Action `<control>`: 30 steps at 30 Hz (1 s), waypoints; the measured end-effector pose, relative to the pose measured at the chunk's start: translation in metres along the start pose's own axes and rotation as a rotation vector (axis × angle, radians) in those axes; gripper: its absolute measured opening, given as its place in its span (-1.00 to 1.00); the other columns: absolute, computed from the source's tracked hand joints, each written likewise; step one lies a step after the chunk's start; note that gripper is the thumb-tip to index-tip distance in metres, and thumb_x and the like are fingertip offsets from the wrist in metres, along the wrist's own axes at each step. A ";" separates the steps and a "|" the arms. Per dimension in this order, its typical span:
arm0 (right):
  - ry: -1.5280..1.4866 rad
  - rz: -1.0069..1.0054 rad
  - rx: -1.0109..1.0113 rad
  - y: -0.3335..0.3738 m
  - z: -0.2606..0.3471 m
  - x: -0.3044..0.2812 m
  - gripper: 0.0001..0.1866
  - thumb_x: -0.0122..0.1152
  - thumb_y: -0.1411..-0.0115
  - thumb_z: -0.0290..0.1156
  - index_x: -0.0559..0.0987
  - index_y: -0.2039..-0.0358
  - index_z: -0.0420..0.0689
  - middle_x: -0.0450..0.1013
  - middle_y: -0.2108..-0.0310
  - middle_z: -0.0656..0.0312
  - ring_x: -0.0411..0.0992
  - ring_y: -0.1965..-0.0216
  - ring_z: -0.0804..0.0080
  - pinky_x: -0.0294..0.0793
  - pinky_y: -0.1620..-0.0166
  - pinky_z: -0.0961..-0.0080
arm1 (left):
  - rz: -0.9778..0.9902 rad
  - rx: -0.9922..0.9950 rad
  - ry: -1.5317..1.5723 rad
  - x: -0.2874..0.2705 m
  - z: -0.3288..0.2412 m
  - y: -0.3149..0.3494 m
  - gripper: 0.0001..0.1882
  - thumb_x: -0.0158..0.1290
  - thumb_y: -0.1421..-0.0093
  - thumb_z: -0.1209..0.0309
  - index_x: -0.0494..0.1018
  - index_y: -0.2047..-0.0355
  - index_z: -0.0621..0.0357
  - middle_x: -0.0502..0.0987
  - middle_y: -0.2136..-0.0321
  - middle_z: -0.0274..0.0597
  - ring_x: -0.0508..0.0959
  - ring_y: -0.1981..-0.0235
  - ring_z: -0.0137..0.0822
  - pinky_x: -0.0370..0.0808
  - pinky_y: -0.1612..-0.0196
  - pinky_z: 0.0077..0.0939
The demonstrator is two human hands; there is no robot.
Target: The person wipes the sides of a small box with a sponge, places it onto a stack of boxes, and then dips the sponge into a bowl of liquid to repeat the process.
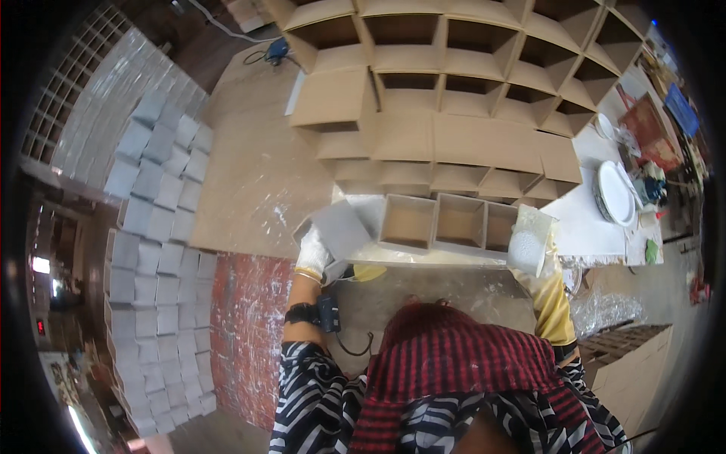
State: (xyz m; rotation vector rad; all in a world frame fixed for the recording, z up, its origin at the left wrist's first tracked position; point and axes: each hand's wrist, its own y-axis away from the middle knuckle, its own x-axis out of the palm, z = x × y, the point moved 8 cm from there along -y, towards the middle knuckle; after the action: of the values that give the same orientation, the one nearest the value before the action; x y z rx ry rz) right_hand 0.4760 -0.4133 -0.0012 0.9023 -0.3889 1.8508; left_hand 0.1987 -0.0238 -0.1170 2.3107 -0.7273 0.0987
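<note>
My left hand (314, 253), in a white glove, grips a small grey cardboard box (344, 229) at its near left side. The box is tilted above the table's near edge. To its right stands a row of small open boxes with brown insides, among them a left box (408, 223) and a middle box (460, 222). My right hand (527, 253) is at the right end of this row, beside a partly covered box (499, 227). A pale, whitish surface and a yellow sleeve cover the right hand, and its fingers cannot be made out.
Stacked brown cardboard boxes (404, 30) rise behind the row. Many grey boxes (155, 295) are piled at the left, beside a reddish, paint-spotted board (253, 333). A brown board (249, 159) lies left of the stack. White round lids (616, 193) rest on the right tabletop.
</note>
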 end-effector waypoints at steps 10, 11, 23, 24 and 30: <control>0.812 1.010 -0.298 0.070 -0.042 0.278 -0.35 0.44 0.03 -0.52 0.45 -0.12 -0.18 0.59 0.15 0.23 0.58 0.22 0.25 0.57 0.10 0.38 | 0.230 0.337 0.404 0.005 0.018 0.099 -0.54 -0.06 -0.35 0.13 0.40 -0.10 0.20 0.55 0.03 -0.03 0.57 0.04 -0.13 0.55 0.01 -0.30; 0.908 1.252 -0.534 0.088 -0.044 0.297 -0.30 0.43 0.06 -0.52 0.42 -0.15 -0.16 0.58 0.15 0.19 0.57 0.21 0.18 0.57 0.11 0.34 | 0.243 0.360 0.369 0.011 0.019 0.106 -0.53 -0.05 -0.34 0.13 0.40 -0.11 0.20 0.54 0.03 -0.02 0.57 0.04 -0.13 0.55 0.01 -0.30; 0.920 1.340 -0.999 0.125 -0.094 0.375 -0.50 0.33 0.04 -0.50 0.54 0.01 -0.01 0.53 0.40 0.12 0.52 0.44 0.04 0.57 0.33 0.24 | 0.101 0.853 -0.390 -0.020 0.003 0.181 -0.46 0.07 -0.23 0.17 0.39 -0.15 0.20 0.51 -0.02 0.09 0.56 0.02 -0.06 0.51 -0.06 -0.28; 0.916 1.357 -0.994 0.139 -0.104 0.374 -0.50 0.33 0.04 -0.50 0.54 0.01 -0.01 0.53 0.40 0.12 0.52 0.44 0.04 0.57 0.33 0.24 | 0.088 0.854 -0.380 -0.029 0.000 0.180 -0.46 0.07 -0.23 0.17 0.39 -0.15 0.20 0.51 -0.02 0.09 0.56 0.02 -0.06 0.51 -0.06 -0.28; 1.103 1.815 -0.990 0.218 -0.182 0.397 -0.46 0.33 0.04 -0.48 0.53 -0.03 0.02 0.51 0.41 0.09 0.53 0.43 0.07 0.57 0.33 0.23 | 0.494 0.753 0.056 -0.056 -0.044 0.153 -0.54 0.09 -0.27 0.22 0.42 -0.11 0.17 0.56 0.08 -0.12 0.58 0.10 -0.24 0.54 0.00 -0.32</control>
State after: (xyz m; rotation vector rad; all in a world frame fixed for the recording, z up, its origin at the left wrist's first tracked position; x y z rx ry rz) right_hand 0.1199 -0.1428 0.1945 -1.7106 -1.4141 2.5968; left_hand 0.0764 -0.0594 -0.0066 2.7289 -1.3992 0.7723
